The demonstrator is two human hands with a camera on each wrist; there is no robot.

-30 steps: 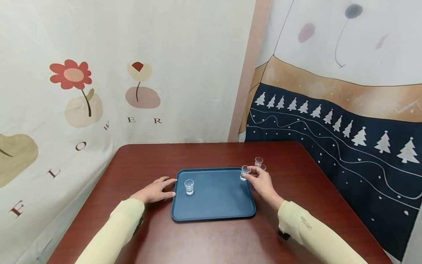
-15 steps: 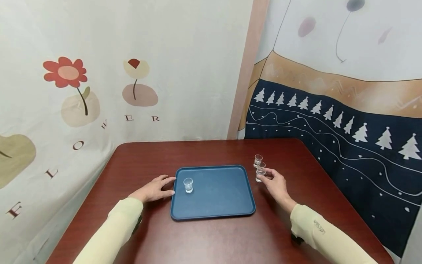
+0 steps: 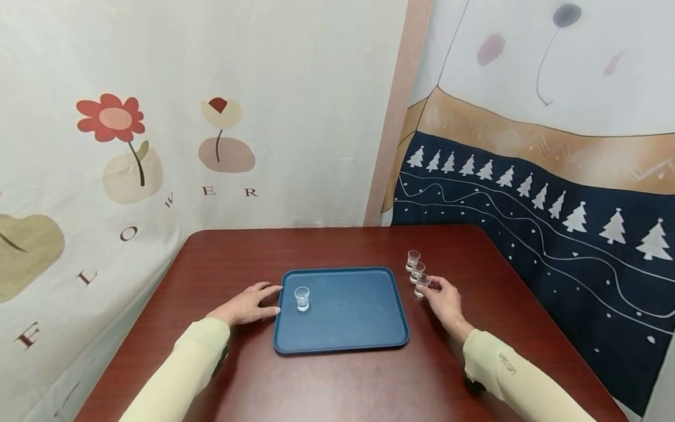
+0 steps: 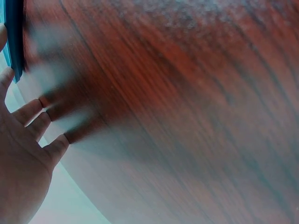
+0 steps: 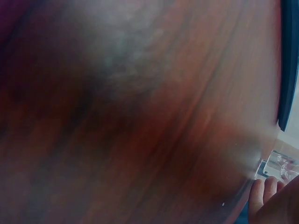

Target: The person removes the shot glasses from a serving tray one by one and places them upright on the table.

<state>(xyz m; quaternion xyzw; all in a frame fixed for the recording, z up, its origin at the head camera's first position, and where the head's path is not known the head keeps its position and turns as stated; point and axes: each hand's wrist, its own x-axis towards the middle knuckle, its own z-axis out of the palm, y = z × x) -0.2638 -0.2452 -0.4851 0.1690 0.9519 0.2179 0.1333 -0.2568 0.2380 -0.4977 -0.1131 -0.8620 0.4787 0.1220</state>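
Note:
In the head view my right hand [image 3: 444,302] pinches a small clear shot glass [image 3: 422,286] between thumb and fingers, to the right of the blue tray [image 3: 343,346]. Behind it, two more shot glasses [image 3: 413,261] stand on the table in a row leading away. Another shot glass [image 3: 302,299] stands upright on the tray's left part. My left hand [image 3: 248,305] rests at the tray's left rim, fingers spread, thumb and index finger touching the edge. The left wrist view shows that hand's fingers [image 4: 57,147] beside the tray edge. A glass [image 5: 282,167] appears by the right fingers in the right wrist view.
The reddish-brown table [image 3: 337,387] reaches back to a white wall hanging [image 3: 295,117] with flower prints. On the right hangs a dark blue cloth [image 3: 527,234] with white trees.
My right hand has moved from the tray's upper right corner rightward off the tray, carrying its glass to the near end of the row. The left hand has stayed in place.

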